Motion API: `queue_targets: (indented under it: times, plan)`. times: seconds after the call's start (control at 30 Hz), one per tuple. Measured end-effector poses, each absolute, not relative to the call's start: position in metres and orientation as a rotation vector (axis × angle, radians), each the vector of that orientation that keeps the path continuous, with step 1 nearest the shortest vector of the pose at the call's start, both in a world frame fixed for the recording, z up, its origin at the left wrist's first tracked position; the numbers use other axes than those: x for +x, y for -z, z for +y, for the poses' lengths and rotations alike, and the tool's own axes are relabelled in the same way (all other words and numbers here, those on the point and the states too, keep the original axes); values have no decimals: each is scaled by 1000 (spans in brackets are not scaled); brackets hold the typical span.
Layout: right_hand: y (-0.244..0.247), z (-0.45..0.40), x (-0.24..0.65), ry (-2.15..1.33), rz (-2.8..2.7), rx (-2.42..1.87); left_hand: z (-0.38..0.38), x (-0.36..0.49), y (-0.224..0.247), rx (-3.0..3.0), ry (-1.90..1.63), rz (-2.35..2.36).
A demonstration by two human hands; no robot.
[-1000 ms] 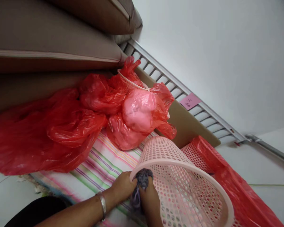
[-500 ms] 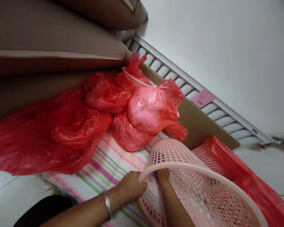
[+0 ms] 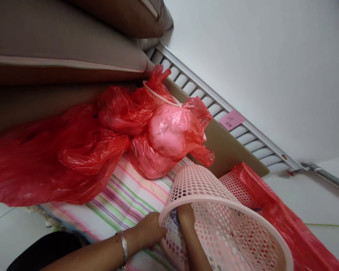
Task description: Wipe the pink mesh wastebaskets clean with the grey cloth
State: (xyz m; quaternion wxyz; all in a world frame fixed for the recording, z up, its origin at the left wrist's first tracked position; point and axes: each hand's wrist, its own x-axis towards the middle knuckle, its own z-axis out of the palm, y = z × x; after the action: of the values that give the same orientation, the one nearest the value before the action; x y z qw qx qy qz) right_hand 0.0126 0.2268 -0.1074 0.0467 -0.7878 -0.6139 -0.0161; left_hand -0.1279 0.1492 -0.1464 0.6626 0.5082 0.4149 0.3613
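A pink perforated plastic basket (image 3: 228, 203) lies tipped on its side on a striped cloth (image 3: 124, 188), its mouth facing me. My left hand (image 3: 154, 227), with a silver bracelet at the wrist, is closed on the basket's rim. Reaching inside the basket is my right hand (image 3: 185, 216), whose fingers are hidden by the far part of the basket; a bluish patterned patch shows beside it. Just beyond the basket, a tied red plastic bag (image 3: 169, 131) with something pink and rounded inside rests on the cloth.
More red bags (image 3: 59, 158) spread to the left. Another pink basket (image 3: 240, 190), partly lined by a red bag (image 3: 288, 222), stands right. Brown cushions (image 3: 59, 37) rise at the upper left. A white radiator (image 3: 197, 90) with a pink note (image 3: 231, 119) runs along the wall.
The view has shifted a little to the right. The basket and both hands appear slightly farther left, the left hand still on the rim and the right hand still inside.
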Motion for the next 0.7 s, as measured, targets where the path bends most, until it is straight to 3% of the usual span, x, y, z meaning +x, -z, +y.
queue_targets:
  times: [0.37, 0.7]
  plan:
    - [144, 120, 31, -257, -1898, -2398, 153, -129, 152, 1238, -950, 980]
    - [114, 179, 17, -208, -1983, -2276, 156, -131, 145, 1314, -930, 1020]
